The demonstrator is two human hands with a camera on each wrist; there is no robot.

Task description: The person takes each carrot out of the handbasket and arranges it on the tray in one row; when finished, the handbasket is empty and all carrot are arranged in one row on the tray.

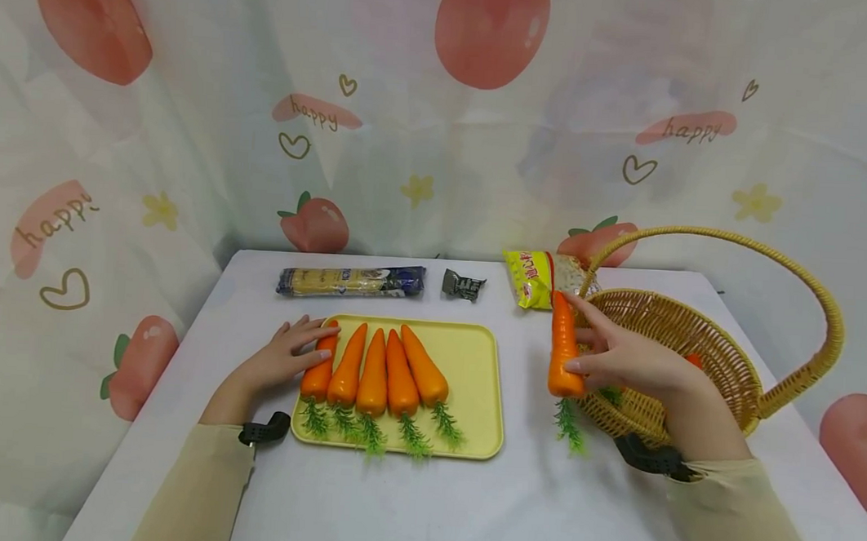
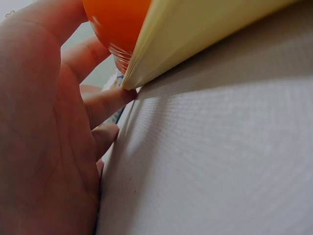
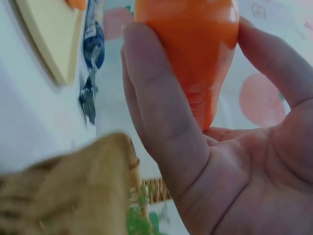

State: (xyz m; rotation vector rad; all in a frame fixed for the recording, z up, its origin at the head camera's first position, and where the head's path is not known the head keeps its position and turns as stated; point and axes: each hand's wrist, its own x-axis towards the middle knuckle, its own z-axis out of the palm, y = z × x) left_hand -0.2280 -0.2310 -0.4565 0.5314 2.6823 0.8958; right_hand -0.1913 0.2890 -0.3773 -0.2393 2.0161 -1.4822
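My right hand (image 1: 631, 358) pinches an orange carrot (image 1: 564, 343) between thumb and fingers, beside the left rim of a wicker basket (image 1: 652, 310). The carrot's tip points away and its green top hangs below. In the right wrist view, thumb and fingers lie on opposite sides of the carrot (image 3: 195, 54). On a yellow tray (image 1: 475, 379), several carrots (image 1: 373, 374) lie side by side, tips away. My left hand (image 1: 289, 355) rests at the tray's left edge, its fingers touching the leftmost carrot (image 1: 319, 371) and, in the left wrist view, the tray rim (image 2: 142, 68).
The basket's tall arched handle (image 1: 821, 315) rises at the right, and a bit of orange (image 1: 693, 362) shows inside. Along the back lie a noodle packet (image 1: 352, 281), a small dark packet (image 1: 464, 285) and a yellow bag (image 1: 530, 280). A printed curtain (image 1: 483, 159) stands behind.
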